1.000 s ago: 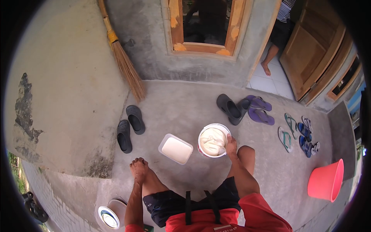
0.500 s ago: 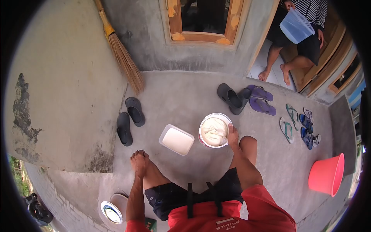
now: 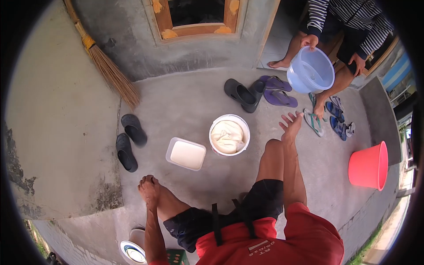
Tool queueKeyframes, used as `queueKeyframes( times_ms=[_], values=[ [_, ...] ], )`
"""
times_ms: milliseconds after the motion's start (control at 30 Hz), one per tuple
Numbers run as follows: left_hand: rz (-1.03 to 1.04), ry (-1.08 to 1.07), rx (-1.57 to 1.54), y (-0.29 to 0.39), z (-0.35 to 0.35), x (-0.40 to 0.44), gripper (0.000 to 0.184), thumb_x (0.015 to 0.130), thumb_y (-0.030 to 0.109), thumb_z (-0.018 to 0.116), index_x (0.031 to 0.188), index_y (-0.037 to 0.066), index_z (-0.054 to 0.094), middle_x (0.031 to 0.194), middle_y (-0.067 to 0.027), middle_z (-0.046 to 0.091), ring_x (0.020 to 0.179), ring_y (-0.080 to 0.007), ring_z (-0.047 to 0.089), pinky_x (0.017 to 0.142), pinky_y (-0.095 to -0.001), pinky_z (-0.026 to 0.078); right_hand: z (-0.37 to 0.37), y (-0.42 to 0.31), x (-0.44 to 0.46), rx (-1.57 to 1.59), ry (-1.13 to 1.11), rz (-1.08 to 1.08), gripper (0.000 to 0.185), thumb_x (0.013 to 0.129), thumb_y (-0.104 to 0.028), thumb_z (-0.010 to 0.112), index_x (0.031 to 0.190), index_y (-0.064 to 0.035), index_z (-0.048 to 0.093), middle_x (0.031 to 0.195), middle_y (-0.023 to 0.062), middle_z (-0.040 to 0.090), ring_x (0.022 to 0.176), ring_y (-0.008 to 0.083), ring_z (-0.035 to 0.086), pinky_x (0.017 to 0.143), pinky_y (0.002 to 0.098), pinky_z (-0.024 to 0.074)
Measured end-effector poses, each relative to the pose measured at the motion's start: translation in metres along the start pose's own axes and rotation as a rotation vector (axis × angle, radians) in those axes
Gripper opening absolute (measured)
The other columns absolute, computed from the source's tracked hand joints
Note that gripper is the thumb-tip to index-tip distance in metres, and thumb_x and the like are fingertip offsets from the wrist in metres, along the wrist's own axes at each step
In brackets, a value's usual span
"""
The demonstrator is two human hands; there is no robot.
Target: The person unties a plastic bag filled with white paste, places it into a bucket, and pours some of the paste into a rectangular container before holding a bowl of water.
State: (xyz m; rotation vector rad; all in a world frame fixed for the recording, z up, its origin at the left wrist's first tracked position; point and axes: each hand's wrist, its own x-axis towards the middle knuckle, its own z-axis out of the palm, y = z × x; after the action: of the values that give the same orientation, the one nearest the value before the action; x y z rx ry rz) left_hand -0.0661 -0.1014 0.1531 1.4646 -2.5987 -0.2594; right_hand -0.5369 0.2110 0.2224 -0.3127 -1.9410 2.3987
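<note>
My right hand reaches forward, open, with fingers spread and nothing in it. It is stretched toward a translucent bluish plastic tub, which a person in a striped top holds by the rim. A gap remains between my fingers and the tub. My left hand rests on my left knee, its fingers bent together over it. On the floor in front of me stands a white bucket with a creamy white, folded mass inside. Left of it sits a rectangular plastic container of off-white contents.
Dark clogs, purple flip-flops and several other sandals lie near the doorway. More dark clogs are at left, below a broom. A red bucket stands right. Beside my left arm is a white-and-blue round item.
My right hand has let go of the white bucket and moved forward and right, opening. The other person has come closer, lowering the tub toward me, one foot now among the sandals.
</note>
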Motion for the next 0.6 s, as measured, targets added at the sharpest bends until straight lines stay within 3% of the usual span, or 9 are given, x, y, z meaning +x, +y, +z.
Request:
queueKeyframes(
  times_ms=[100,200,267,300,333,400,433,600],
  values=[
    [0.020,0.063,0.004,-0.001,-0.003,-0.002,0.017,0.085,0.018,0.058,0.093,0.009,0.070,0.095,-0.0114,0.068,0.093,-0.0328,0.062,0.083,-0.0456,0.047,-0.031,-0.055,0.039,-0.039,0.228,-0.063,0.087,0.090,-0.072,0.038,0.148,-0.0091,0.028,0.131,0.0155,0.046,0.107,0.0306,0.057,0.079,0.0518,0.0487],
    [0.035,0.061,-0.020,0.003,-0.009,-0.004,0.018,0.085,0.018,0.058,0.095,0.008,0.070,0.097,-0.0114,0.068,0.094,-0.0327,0.062,0.085,-0.0455,0.046,-0.066,-0.049,0.086,-0.165,0.233,0.031,0.082,0.089,-0.069,0.046,0.145,-0.0109,0.033,0.126,0.0153,0.047,0.106,0.0320,0.056,0.081,0.0563,0.0476],
    [0.038,0.046,-0.028,0.002,-0.010,-0.008,0.019,0.085,0.018,0.058,0.096,0.008,0.070,0.098,-0.0115,0.069,0.095,-0.0327,0.062,0.086,-0.0453,0.046,-0.089,-0.025,0.110,-0.214,-0.004,0.344,0.070,0.090,-0.060,0.055,0.138,-0.0102,0.040,0.121,0.0154,0.048,0.102,0.0313,0.056,0.081,0.0577,0.0471],
    [0.041,0.060,-0.046,0.004,-0.009,-0.005,0.020,0.085,0.018,0.058,0.098,0.008,0.071,0.099,-0.0115,0.069,0.096,-0.0326,0.062,0.087,-0.0451,0.046,-0.099,-0.007,0.126,-0.235,-0.041,0.400,0.045,0.091,-0.043,0.059,0.121,-0.0110,0.050,0.111,0.0131,0.055,0.095,0.0262,0.057,0.083,0.0551,0.0492],
    [0.031,0.050,-0.036,0.005,-0.007,-0.003,0.020,0.085,0.018,0.058,0.098,0.008,0.071,0.099,-0.0115,0.069,0.096,-0.0326,0.062,0.087,-0.0451,0.046,-0.107,-0.002,0.127,-0.245,-0.046,0.414,0.045,0.091,-0.043,0.059,0.121,-0.0110,0.050,0.111,0.0131,0.055,0.095,0.0262,0.057,0.083,0.0551,0.0492],
    [0.017,0.045,-0.048,0.000,-0.006,-0.008,0.021,0.086,0.019,0.058,0.099,0.008,0.071,0.102,-0.0111,0.069,0.098,-0.0320,0.062,0.089,-0.0441,0.046,-0.110,0.020,0.118,-0.321,-0.090,0.337,0.026,0.090,-0.026,0.058,0.108,-0.0082,0.053,0.098,0.0092,0.055,0.085,0.0227,0.057,0.077,0.0524,0.0542],
    [0.011,0.047,-0.057,0.001,-0.012,-0.009,0.021,0.086,0.019,0.058,0.100,0.009,0.070,0.102,-0.0107,0.069,0.099,-0.0316,0.062,0.089,-0.0438,0.046,-0.107,0.021,0.109,-0.316,-0.080,0.327,0.025,0.087,-0.017,0.058,0.109,-0.0067,0.052,0.094,0.0074,0.053,0.081,0.0212,0.057,0.074,0.0502,0.0572],
    [-0.014,0.037,-0.054,0.015,-0.017,-0.010,0.022,0.085,0.019,0.059,0.101,0.009,0.070,0.104,-0.0096,0.069,0.101,-0.0303,0.062,0.090,-0.0429,0.045,-0.117,0.046,0.098,-0.224,-0.067,0.255,0.026,0.088,-0.015,0.054,0.113,-0.0063,0.052,0.095,0.0076,0.054,0.083,0.0213,0.057,0.074,0.0501,0.0584]
  ],
)
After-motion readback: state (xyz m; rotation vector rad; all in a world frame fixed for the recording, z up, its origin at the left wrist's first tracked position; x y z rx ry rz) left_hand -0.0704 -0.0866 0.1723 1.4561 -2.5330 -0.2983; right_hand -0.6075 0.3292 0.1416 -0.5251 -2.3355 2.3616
